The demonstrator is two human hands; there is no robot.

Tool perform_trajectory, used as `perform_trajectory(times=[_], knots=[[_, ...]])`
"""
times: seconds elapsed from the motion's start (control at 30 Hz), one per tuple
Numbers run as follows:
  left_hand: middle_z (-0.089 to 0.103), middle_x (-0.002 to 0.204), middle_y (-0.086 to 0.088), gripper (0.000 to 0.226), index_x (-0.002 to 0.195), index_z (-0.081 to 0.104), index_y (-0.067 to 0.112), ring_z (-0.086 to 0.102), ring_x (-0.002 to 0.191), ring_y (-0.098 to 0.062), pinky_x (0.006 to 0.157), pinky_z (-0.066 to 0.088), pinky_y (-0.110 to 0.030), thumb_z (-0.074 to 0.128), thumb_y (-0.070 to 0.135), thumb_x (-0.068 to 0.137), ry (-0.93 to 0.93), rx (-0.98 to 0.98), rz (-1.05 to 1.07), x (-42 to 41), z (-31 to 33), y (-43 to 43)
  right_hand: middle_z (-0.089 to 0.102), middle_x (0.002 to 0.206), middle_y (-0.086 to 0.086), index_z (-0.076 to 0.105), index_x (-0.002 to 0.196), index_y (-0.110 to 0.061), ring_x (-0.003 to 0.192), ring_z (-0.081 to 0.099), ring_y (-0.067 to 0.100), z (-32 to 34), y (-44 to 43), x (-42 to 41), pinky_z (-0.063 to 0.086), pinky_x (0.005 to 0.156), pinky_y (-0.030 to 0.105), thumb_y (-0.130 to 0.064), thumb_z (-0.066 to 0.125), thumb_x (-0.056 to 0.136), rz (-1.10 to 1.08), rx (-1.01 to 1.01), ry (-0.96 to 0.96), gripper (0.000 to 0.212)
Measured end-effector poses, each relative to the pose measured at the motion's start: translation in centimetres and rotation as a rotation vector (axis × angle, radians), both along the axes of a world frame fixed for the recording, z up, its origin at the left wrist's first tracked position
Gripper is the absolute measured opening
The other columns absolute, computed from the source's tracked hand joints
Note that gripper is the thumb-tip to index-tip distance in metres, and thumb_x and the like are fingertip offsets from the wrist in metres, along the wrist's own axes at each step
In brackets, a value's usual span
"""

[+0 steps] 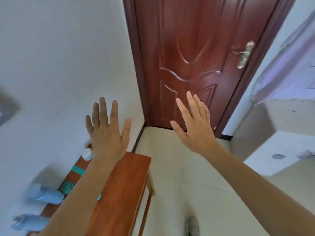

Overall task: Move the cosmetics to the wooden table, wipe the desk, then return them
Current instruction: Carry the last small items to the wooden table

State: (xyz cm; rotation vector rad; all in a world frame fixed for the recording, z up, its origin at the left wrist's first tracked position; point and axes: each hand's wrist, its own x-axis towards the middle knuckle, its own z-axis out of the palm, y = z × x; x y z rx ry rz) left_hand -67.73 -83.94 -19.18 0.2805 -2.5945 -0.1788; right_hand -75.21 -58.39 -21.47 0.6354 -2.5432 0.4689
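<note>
1. The cosmetics (pixel 44 195) sit in a row on the wooden table (pixel 119 184), along its wall edge, low on my left. The row runs away from me, from pale bottles to a white jar (pixel 87 154) at the far end.
2. My left hand (pixel 107 135) is raised above that far end, fingers spread, holding nothing. Its forearm crosses over the table, so it is the nearer one.
3. My right hand (pixel 196 132), likewise spread and empty, is up before the door (pixel 196 48), well apart from the table.
4. A white surface (pixel 265 159), probably the desk, lies to my right.
</note>
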Motion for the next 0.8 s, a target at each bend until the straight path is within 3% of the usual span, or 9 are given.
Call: perform_trajectory(times=[0.27,0.57,0.8], knots=[[0.015,0.161,-0.013,0.064,0.152,0.029,0.018,0.013,0.148,-0.031,0.116,0.017,-0.057,0.024,0.054,0.099,0.026,-0.065,-0.381,-8.6,0.1,21.2,0.015,0.163,0.014,0.030,0.154,-0.017,0.150,0.013,0.034,-1.2,21.6,-1.3,0.021,0.116,0.056,-0.047,0.050,0.098,-0.303,-0.069,0.052,0.066],[0.017,0.160,-0.017,0.062,0.152,0.029,0.015,0.016,0.147,-0.032,0.114,0.021,-0.058,0.030,0.050,0.100,0.061,-0.086,-0.644,-16.3,1.2,46.3,0.018,0.162,0.016,0.029,0.154,-0.018,0.150,0.013,0.035,-1.0,44.4,-3.4,0.013,0.119,0.052,-0.048,0.047,0.098,-0.532,-0.048,0.076,0.066],[0.016,0.160,-0.017,0.063,0.153,0.026,0.017,0.017,0.147,-0.033,0.112,0.023,-0.058,0.033,0.050,0.099,0.036,-0.087,-0.858,-22.9,-0.2,60.1,0.015,0.163,0.014,0.026,0.155,-0.018,0.150,0.012,0.035,-2.6,57.7,-5.2,0.012,0.120,0.051,-0.050,0.043,0.099,-0.739,-0.057,0.005,0.067]])
